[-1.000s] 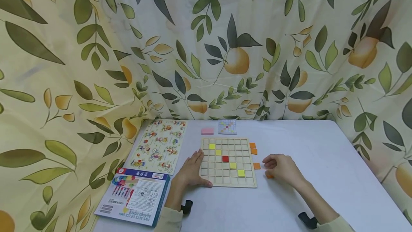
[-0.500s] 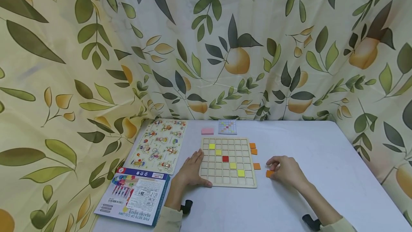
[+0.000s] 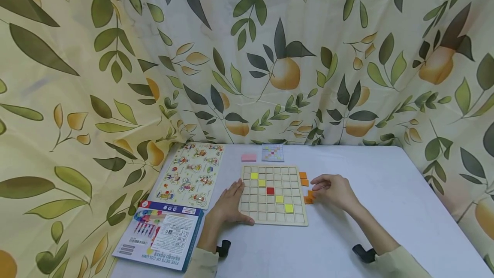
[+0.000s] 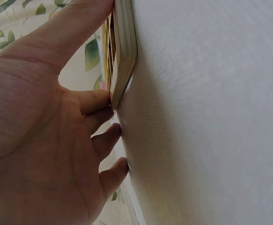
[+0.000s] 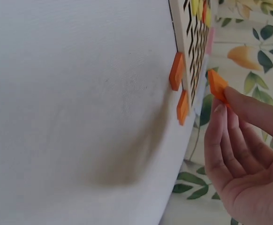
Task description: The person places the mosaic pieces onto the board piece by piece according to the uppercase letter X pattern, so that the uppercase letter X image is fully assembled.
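Note:
A wooden grid board (image 3: 259,216) lies in the middle of the table. Yellow tiles (image 3: 279,199) and one red tile (image 3: 270,191) run diagonally across its cells. Along the board's left side rests my left hand (image 3: 230,204), fingers extended, its thumb at the near edge; in the left wrist view this hand (image 4: 47,126) touches the board (image 4: 123,61). Above the table, right of the board, my right hand (image 3: 336,192) pinches an orange tile (image 5: 217,85) between thumb and fingertips. Other orange tiles (image 5: 176,71) lie against the board's right edge.
Behind the board are a pink block (image 3: 248,157) and a small pattern card (image 3: 272,152). To the left lie an illustrated sheet (image 3: 189,175) and a printed box or booklet (image 3: 160,235). A leaf-patterned curtain (image 3: 285,110) surrounds the table.
My right hand has picked up the orange tile that lay nearest to me and carried it up, away from me and left towards the board. The left hand has stayed in place.

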